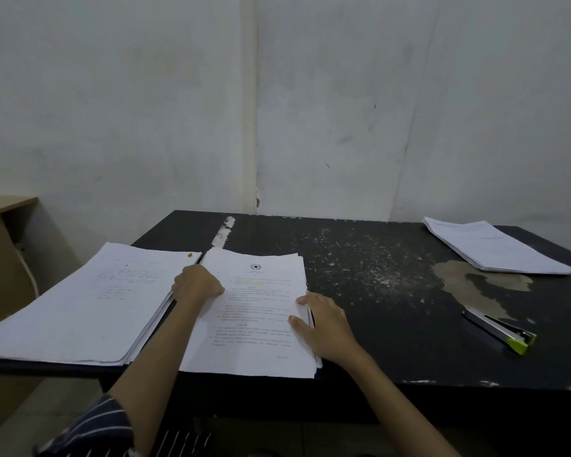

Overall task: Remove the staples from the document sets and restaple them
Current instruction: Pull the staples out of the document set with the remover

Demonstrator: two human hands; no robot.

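Printed at the head of the top page: a round emblem with a star. Below it, lines of text too small to read, one of them marked in yellow.

Counted on the worn black table [376, 291], with its coating chipped and peeled in patches: three stacks of white paper and one stapler.
- Near the front edge, in the middle: the document set [254, 311], with slightly uneven edges.
- Held at its left edge by the left hand [197, 285], fingers curled tight.
- Laid on its right edge: the right hand [323, 324], thumb and forefinger fairly straight on the top page, other fingers hidden.
- Just beside on the left: a thicker paper stack [80, 301], hanging over the table edge.
- Far right, at the back: a third stack [495, 247].
- Right, nearer the front: the metal stapler [498, 328] with a lime-green end, lying well apart from both hands.
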